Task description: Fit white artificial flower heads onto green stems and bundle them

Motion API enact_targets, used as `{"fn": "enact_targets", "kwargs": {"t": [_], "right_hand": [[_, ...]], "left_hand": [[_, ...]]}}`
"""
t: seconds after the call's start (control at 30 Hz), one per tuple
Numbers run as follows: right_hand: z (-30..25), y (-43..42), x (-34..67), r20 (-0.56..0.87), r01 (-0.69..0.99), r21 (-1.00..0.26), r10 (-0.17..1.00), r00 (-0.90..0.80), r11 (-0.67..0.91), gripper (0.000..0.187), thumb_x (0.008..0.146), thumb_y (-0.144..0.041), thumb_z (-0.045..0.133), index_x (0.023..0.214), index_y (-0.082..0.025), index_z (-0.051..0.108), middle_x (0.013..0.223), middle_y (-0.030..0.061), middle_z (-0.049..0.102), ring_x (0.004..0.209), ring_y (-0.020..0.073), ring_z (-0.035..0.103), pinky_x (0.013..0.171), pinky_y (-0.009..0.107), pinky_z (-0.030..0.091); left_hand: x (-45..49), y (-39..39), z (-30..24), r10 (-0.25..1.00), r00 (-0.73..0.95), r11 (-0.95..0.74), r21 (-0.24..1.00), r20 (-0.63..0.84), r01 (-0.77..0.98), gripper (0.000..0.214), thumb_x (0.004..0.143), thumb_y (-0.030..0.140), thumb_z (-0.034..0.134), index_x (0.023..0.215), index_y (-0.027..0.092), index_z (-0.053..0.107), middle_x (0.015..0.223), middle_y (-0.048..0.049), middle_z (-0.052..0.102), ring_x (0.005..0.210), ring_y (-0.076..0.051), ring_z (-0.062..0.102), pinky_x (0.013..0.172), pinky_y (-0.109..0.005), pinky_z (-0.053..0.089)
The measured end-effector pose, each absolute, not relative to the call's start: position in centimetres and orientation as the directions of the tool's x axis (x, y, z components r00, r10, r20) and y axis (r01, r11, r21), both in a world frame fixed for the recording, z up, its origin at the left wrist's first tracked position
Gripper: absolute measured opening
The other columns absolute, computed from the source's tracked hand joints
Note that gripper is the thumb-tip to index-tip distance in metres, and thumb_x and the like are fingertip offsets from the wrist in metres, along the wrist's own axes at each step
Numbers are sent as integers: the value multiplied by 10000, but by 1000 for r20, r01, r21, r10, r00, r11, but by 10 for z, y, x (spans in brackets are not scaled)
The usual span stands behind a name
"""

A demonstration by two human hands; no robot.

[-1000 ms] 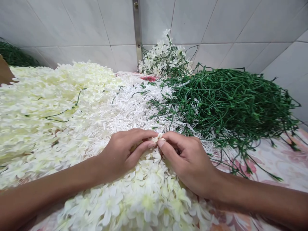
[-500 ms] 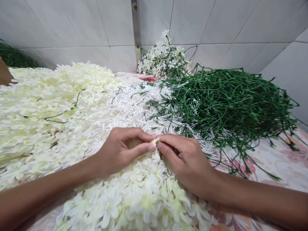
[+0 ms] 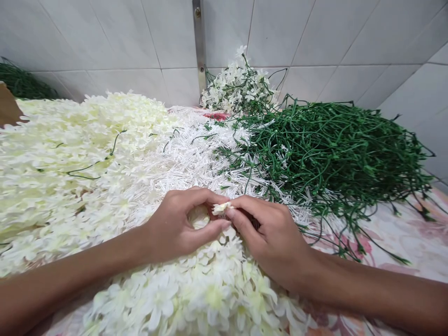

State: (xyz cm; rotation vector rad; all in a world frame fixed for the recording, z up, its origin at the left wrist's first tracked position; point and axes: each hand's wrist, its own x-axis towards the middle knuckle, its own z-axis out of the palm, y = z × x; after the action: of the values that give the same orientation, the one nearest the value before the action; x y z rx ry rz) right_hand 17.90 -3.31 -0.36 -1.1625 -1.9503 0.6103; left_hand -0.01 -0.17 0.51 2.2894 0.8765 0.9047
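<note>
A small crumpled cream-white artificial flower (image 3: 221, 208) is pinched between the thumb and index finger of my right hand (image 3: 273, 233). My left hand (image 3: 182, 219) is right beside it, thumb and index finger apart around the flower, the index fingertip at its upper edge. Whether that finger presses on it I cannot tell. Beneath both hands spreads a heap of white and pale-yellow fabric flower heads (image 3: 196, 294). Just beyond my fingers lies a pile of thin white stamen pieces (image 3: 199, 158).
Green plastic stems (image 3: 343, 154) form a large tangled pile at the right. More flower heads (image 3: 87, 135) cover the left side. Flowers on green stems (image 3: 241, 88) are bunched against the tiled wall (image 3: 115, 32). Brown cardboard (image 3: 9, 107) shows at the left edge. A floral cloth (image 3: 420, 238) lies underneath.
My left thumb has moved down, away from the index finger, widening the gap. The pinched flower has tipped toward the left and shows more of itself. My right hand has hardly moved.
</note>
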Motion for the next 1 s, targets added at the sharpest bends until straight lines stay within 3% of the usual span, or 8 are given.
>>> {"fn": "enact_targets", "kwargs": {"t": [0.17, 0.33, 0.57, 0.67, 0.8, 1.0], "right_hand": [[-3, -34, 179, 343, 531, -731, 904, -257, 428, 156, 891, -156, 485, 815, -147, 621, 676, -12, 622, 566, 80, 523, 544, 206, 370], [-1, -36, 178, 304, 426, -813, 913, -272, 398, 148, 858, -180, 552, 993, -154, 609, 667, -32, 609, 534, 69, 515, 512, 183, 387], [-2, -34, 179, 377, 441, -769, 886, -271, 463, 172, 911, -149, 474, 849, -173, 632, 709, -20, 629, 592, 76, 536, 577, 191, 408], [-4, -34, 180, 428, 480, -713, 859, -279, 511, 178, 896, -126, 473, 833, -163, 635, 712, -3, 640, 603, 93, 550, 580, 210, 416], [-5, -34, 179, 479, 467, -688, 831, -283, 556, 205, 887, -99, 453, 890, -174, 644, 831, 17, 682, 698, 110, 606, 629, 221, 451], [-4, -35, 178, 458, 517, -662, 839, -293, 542, 201, 890, -110, 454, 827, -144, 641, 760, 17, 666, 670, 105, 594, 640, 217, 437]], "left_hand": [[-2, -2, 3, 687, 443, -727, 547, 576, 415, 65, 788, 165, 650, 846, 192, 641, 744, -10, 691, 634, -102, 617, 561, -198, 489], [-4, -3, -4, 659, 414, -752, 547, 628, 367, 77, 786, 165, 667, 849, 188, 631, 757, -16, 700, 644, -111, 635, 540, -204, 491], [-4, -2, 3, 678, 490, -720, 628, 548, 295, 25, 810, 166, 604, 785, 166, 604, 779, -44, 680, 710, -134, 637, 610, -236, 515], [-4, -2, 7, 723, 511, -648, 712, 465, 269, 129, 860, 222, 535, 771, 157, 602, 724, -39, 662, 661, -126, 620, 596, -232, 512], [-3, -1, 10, 784, 495, -565, 760, 375, 319, 127, 805, 243, 639, 892, 151, 650, 722, -16, 689, 619, -99, 625, 572, -174, 509], [-1, 1, 7, 772, 508, -592, 724, 382, 355, 167, 740, 202, 708, 904, 172, 702, 787, -21, 723, 649, -100, 653, 591, -160, 524]]}}
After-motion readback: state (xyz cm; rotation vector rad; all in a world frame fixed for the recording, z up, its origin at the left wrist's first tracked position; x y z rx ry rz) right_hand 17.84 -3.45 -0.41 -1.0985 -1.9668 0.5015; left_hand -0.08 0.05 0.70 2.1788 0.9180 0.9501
